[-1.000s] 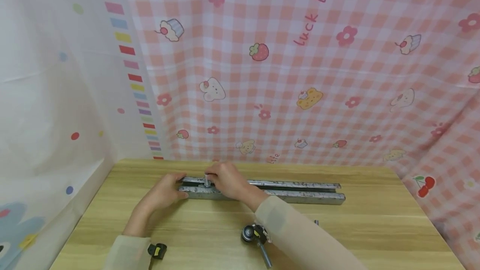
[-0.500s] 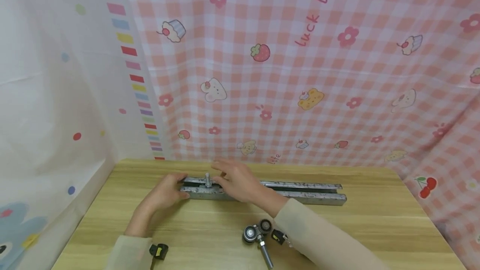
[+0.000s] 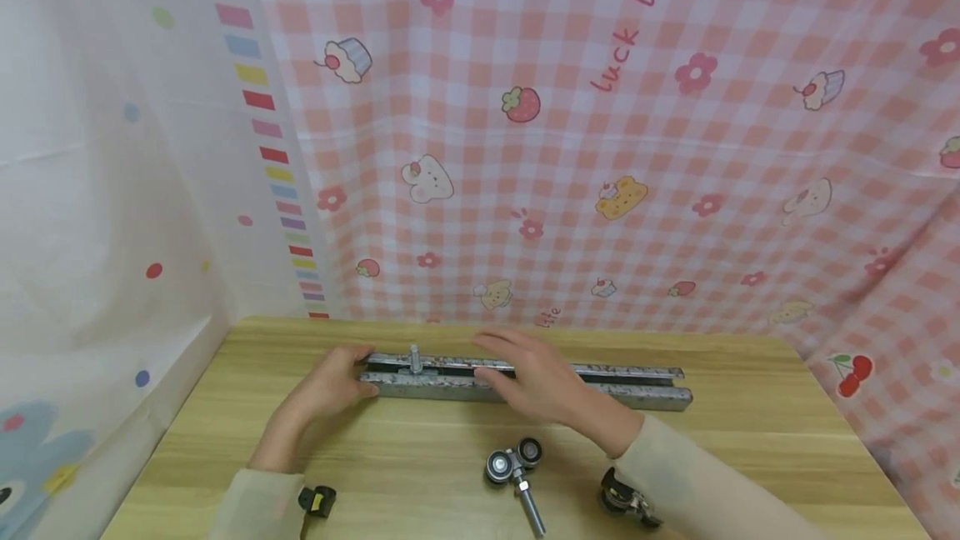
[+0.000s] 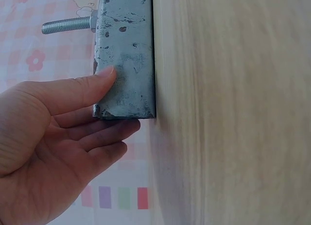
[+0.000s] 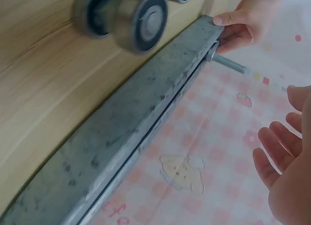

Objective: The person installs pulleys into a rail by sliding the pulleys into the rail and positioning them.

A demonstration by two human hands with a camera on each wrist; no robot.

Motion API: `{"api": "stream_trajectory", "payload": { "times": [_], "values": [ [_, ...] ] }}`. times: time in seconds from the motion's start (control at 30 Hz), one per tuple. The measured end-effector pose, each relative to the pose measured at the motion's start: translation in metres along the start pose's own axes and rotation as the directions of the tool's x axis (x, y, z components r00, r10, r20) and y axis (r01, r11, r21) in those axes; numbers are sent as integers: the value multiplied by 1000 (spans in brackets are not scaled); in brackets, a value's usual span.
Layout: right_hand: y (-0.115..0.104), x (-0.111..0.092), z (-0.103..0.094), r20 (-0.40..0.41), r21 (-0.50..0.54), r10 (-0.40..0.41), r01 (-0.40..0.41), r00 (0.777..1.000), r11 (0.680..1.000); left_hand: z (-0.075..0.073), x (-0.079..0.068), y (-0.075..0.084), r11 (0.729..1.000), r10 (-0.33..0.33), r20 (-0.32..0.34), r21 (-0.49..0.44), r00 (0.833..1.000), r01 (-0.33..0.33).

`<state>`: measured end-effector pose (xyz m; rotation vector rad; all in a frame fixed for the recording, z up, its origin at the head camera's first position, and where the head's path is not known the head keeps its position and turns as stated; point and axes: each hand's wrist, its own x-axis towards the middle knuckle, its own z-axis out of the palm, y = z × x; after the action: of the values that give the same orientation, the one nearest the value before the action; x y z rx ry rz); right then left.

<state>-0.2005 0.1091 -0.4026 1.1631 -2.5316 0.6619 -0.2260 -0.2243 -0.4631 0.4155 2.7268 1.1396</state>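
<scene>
A long grey metal channel rail [image 3: 637,397] with a slot along its top lies across the table. My left hand [image 3: 333,382] grips its left end, the thumb [image 4: 99,86] pressed on the side face and the other fingers round the end. A threaded bolt [image 3: 415,359] with a nut stands upright out of the slot near that end; its lower part is hidden inside the rail. My right hand [image 3: 536,377] is over the middle of the rail, fingers spread loosely and holding nothing. In the right wrist view this hand [image 5: 294,157] is well apart from the bolt.
In front of the rail, a roller trolley [image 3: 498,465] with a threaded stem lies on the wooden table [image 3: 420,473]. Another wheeled metal piece [image 3: 611,507] shows by the right sleeve, partly covered by the wrist camera. A checked pink cloth [image 3: 570,257] hangs behind the table.
My right hand has let go of the bolt and moved right along the rail. The bolt stays in the slot, and my left hand keeps its grip.
</scene>
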Motion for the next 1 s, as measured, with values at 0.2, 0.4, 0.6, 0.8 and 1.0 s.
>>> {"api": "stream_trajectory", "payload": {
  "times": [0.2,0.4,0.6,0.8,1.0],
  "values": [
    [9,-20,-11,29,-122,-38,41,999,992,1,-1,1,1000,-14,-2,0,1000,14],
    [21,-43,-20,23,-198,-89,92,996,976,1,-1,2,1000,-8,0,-1,1000,8],
    [32,-60,-27,1,-255,-90,87,996,963,1,-1,0,1000,1,-9,11,1000,-1],
    [41,-81,-34,26,-282,-32,38,999,959,2,-1,-2,1000,-2,-3,5,1000,2],
    [49,-110,-43,9,-273,33,-30,999,962,1,0,-1,1000,7,-1,4,1000,-7]
  ]
}}
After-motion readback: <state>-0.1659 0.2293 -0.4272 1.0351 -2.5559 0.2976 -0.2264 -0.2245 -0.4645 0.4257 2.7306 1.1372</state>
